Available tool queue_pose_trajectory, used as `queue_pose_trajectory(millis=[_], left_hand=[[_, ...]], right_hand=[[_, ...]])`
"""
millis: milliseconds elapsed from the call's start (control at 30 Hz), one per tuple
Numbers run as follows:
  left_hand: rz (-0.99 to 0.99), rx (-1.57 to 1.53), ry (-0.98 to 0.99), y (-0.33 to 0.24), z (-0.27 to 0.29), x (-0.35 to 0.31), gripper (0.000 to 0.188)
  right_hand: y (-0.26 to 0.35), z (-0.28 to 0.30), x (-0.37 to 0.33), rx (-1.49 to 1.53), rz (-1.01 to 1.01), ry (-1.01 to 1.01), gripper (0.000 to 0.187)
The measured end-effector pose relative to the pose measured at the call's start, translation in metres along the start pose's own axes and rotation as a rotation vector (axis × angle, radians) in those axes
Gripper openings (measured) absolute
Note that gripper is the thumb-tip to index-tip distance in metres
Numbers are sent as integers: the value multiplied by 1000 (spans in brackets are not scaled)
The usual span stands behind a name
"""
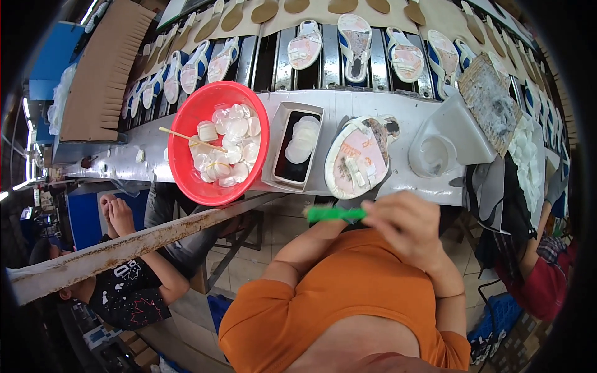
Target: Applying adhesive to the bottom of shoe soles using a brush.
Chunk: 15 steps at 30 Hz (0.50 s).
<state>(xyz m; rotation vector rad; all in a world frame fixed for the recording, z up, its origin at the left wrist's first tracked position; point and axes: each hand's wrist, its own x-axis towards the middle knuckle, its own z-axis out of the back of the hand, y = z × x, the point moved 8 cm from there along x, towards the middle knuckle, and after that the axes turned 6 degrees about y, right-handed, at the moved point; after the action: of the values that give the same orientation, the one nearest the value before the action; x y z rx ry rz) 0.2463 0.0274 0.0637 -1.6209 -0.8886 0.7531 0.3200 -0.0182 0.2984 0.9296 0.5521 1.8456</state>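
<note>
My right hand (407, 227), a little blurred, is closed round a green brush (337, 214) held level in front of my chest, its tip pointing left. My left forearm (301, 255) reaches up toward the table edge. The left hand's fingers are hidden around the brush and the edge. Just beyond the brush, an upturned sandal (348, 161) with a white rim and pinkish underside lies on the metal table. Left of it stands a white tray (268, 163) with a dark inside, holding several thin white discs (301, 140).
A red basin (180, 149) of clear discs, with a stick across it, stands at left. A cloudy plastic container (460, 124) is at right. Sandals (305, 46) line the roller conveyor behind. A rusty bar (149, 235) runs at left. Other people (134, 286) sit on both sides.
</note>
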Motion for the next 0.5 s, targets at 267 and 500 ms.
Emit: queue_pose_trajectory(millis=[267,500], left_hand=[[-2,-21,45,-7,16,11,56],[-639,1731,-109,-85,-15,3,54]], right_hand=[[-8,1,-6,122,-43,12,13],[-35,1,-12,306,-225,37,7]])
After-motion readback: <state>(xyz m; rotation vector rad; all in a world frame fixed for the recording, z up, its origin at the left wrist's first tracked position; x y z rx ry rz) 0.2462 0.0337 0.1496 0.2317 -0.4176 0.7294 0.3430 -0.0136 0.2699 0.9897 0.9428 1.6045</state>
